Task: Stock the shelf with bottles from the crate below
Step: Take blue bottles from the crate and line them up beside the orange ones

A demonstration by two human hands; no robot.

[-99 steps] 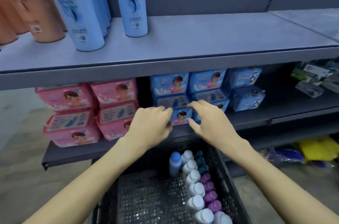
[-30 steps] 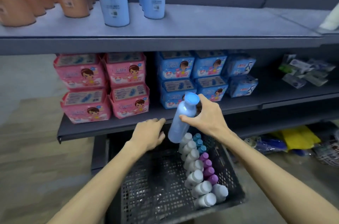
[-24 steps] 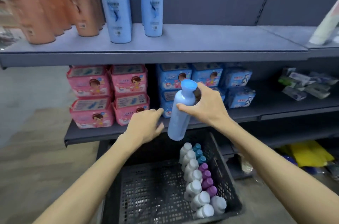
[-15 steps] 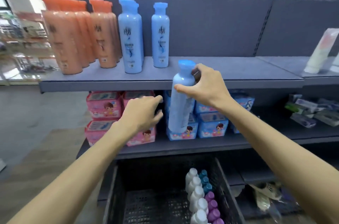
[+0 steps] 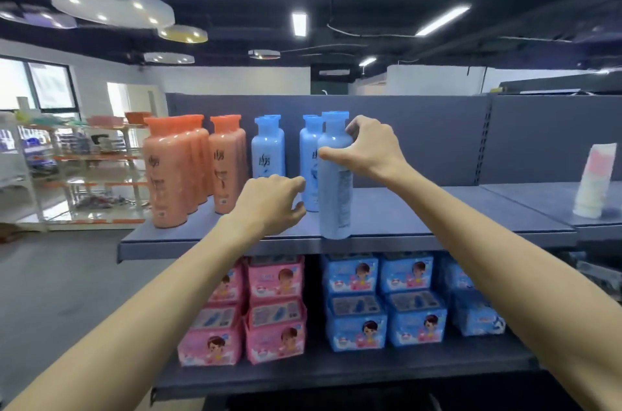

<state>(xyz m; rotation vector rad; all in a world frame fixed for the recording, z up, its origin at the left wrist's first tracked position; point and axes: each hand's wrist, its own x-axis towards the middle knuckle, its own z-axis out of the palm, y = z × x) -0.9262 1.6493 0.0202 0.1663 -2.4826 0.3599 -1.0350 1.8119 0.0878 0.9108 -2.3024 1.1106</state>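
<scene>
Head view: right hand (image 5: 373, 149) grips smooth cylindrical blue bottle (image 5: 334, 195).

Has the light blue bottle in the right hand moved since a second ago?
Yes. The light blue bottle has gone up from beside the crate to the top shelf edge.

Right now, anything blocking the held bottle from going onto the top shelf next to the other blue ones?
Nothing visible. The right hand grips the bottle, whose base is at the shelf front edge. A blue bottle stands right behind it, so it cannot go straight back far; the shelf to its right is bare. The left hand hovers beside, holding nothing.
</scene>
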